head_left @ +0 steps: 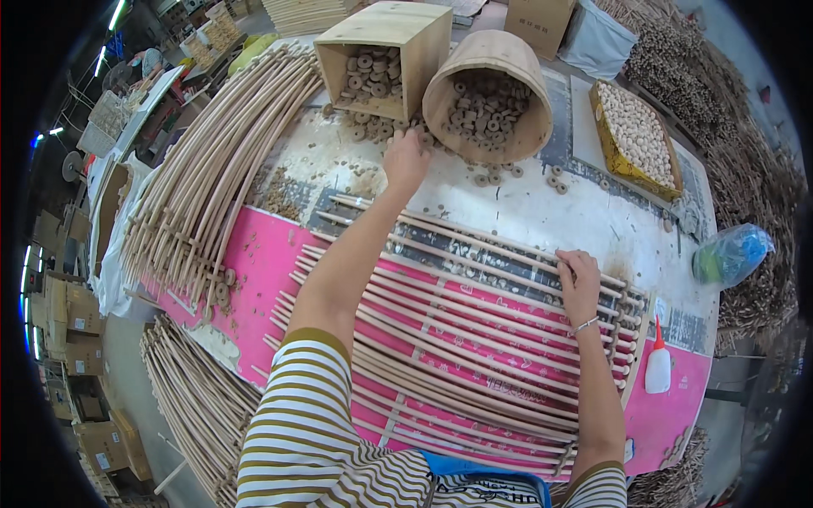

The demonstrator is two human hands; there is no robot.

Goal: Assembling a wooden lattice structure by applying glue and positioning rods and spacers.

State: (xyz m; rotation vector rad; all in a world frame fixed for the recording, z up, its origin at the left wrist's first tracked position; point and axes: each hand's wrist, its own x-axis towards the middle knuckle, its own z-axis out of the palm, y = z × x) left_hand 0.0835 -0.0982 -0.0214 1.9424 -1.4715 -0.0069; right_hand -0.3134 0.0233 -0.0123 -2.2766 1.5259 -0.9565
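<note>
"Cardboard boxes (85,356) and heaped sticks (707,72) crowded the workshop around the pink-and-white table (542,203)," I said over the link.

"How was the left hand (407,157) set?"

"Stretched forward past the rods (461,385), fingers bent, the tips in among loose wooden rings (373,129). Those rings lay spilled before a square wooden box (394,24) and a round wooden tub (500,49), both tipped on their sides. From my end I couldn't tell whether it had pinched one."

"And the right hand (580,284)?"

"Its fingers curled over the uppermost rods, toward their right ends. I couldn't tell whether it gripped or merely rested."

"Where did the rods lie?"

"Side by side across the table, in front of the body, the right forearm crossing above them. I saw a red-tipped white bottle (658,372) just beside their right ends."
</note>
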